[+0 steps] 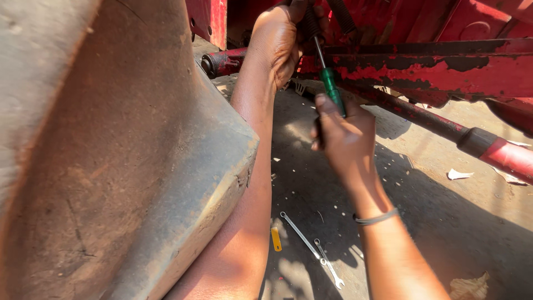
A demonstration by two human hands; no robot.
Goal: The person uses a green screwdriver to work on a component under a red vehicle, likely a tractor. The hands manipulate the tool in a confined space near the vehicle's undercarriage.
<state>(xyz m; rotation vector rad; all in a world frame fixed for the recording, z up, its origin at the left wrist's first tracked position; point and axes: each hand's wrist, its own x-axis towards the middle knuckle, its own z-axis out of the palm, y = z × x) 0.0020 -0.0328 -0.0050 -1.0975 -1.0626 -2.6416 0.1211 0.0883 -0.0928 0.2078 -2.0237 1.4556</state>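
Green-handled screwdriver with a thin steel shaft (328,78) sits at about 12 o'clock in the head view, shaft angled up toward the flaking red-painted steel frame rail (444,69); its tip is hidden behind the left hand's fingers, so I cannot tell what it bears on; right hand (344,136) is wrapped closed around the lower end of the green handle, thin band on the wrist; left hand (277,36) is clenched higher up on a dark ribbed part at the frame, just beside the shaft; the two hands are near each other but not touching. Risk, as judgement: the shaft runs right past the left fingers, so a slip of the tip off rusted, scaling metal could drive it into that hand; the raised-arm posture and one-handed grip make a slip more likely; loosened paint flakes could fall toward the face. Outward: red rod with a dark collar (483,145) at 3 o'clock; dusty curved metal fender (139,166) filling 9 o'clock; two steel open-ended spanners (313,250) and a small yellow strip-shaped piece (276,239) on the concrete ground at 6 o'clock. No packages, labels or signs visible; only pale paper scraps (459,174) at 4 o'clock.
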